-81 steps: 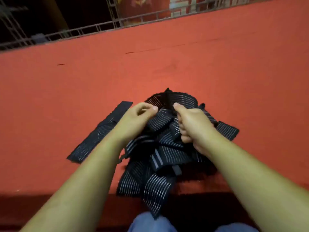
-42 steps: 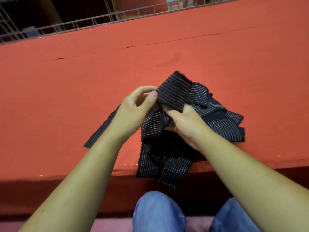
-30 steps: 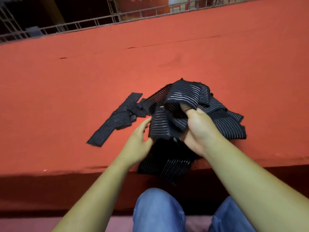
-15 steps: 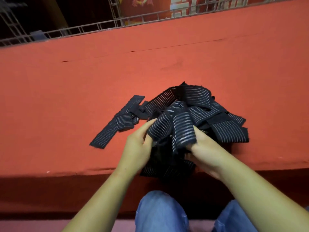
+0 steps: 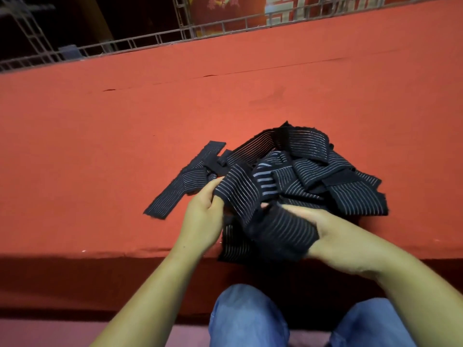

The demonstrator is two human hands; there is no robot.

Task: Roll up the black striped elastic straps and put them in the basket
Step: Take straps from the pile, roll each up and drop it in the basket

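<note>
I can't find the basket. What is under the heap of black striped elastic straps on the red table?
Only red cloth-covered table shows around the heap of black striped elastic straps, whose front hangs over the edge. Beneath is covered; no basket shows.

No writing can be read from here. Beyond the railing [image 5: 150, 40], a red panel [image 5: 200, 11] bears a gold ornament [image 5: 221, 1], too blurred to tell whether it holds letters. The pale lattice [image 5: 278, 8] beside it makes angular shapes that are not legible. The straps [image 5: 308, 156] show only thin pale stripes.
</note>
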